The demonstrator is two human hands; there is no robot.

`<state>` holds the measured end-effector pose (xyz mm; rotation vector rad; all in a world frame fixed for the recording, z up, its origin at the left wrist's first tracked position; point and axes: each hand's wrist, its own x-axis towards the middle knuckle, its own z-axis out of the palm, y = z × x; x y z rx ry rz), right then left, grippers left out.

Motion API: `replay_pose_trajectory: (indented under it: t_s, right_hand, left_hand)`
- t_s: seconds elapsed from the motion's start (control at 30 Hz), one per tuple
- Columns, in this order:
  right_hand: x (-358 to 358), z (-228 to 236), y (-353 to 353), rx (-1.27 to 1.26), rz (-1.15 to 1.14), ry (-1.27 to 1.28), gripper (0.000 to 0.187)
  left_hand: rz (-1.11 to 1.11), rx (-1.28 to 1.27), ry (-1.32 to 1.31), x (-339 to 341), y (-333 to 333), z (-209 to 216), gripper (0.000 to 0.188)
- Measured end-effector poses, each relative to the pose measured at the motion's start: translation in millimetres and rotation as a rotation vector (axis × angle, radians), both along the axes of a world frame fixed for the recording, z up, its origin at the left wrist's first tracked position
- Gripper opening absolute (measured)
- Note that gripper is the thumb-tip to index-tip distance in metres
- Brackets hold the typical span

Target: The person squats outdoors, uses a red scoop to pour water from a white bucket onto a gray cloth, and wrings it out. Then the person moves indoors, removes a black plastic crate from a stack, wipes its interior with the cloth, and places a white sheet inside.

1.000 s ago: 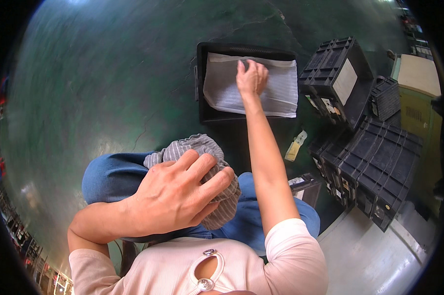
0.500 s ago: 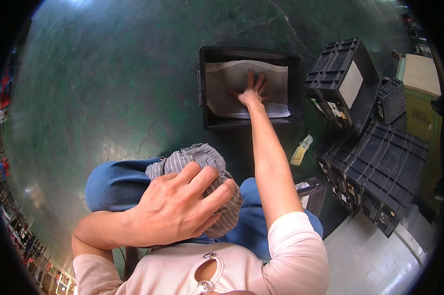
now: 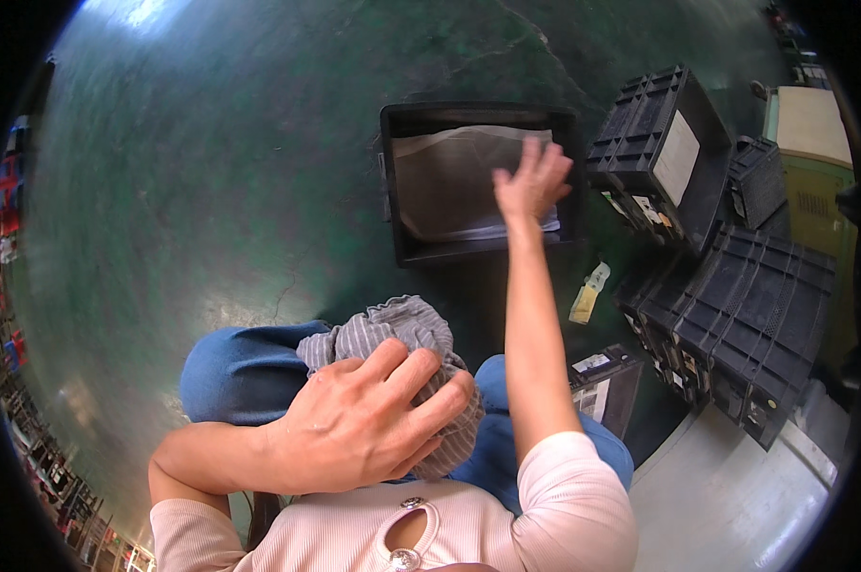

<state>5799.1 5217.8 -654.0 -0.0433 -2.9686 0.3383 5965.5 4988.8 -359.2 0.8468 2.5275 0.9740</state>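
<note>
Left hand (image 3: 368,424) lies spread flat on a striped grey cloth (image 3: 402,334) bunched on the lap, pressing it, not gripping. Further out, the right hand (image 3: 530,181) reaches over the black bin (image 3: 392,181) on the green floor, fingers open, holding nothing, above the pale cloth (image 3: 449,176) lying inside. Black crates (image 3: 735,296) stacked right.

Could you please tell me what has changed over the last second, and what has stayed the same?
The right hand has lifted off the pale cloth in the black bin and now hovers open above it. The left hand still rests on the striped grey fabric on the lap; the bin stayed put.
</note>
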Motion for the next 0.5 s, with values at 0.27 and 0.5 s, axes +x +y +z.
replay_pose_trajectory:
  t_s: [0.27,0.5]
  right_hand:
    - [0.5,35.5,82.2,0.092,-0.318,-0.442,0.045]
    - [-23.0,22.2,-76.5,-0.549,-0.164,-0.645,0.067]
  left_hand:
    - [-0.013,0.025,0.047,8.3,-7.0,-6.0,0.039]
    - [0.019,-0.021,0.043,14.7,0.9,-2.6,0.035]
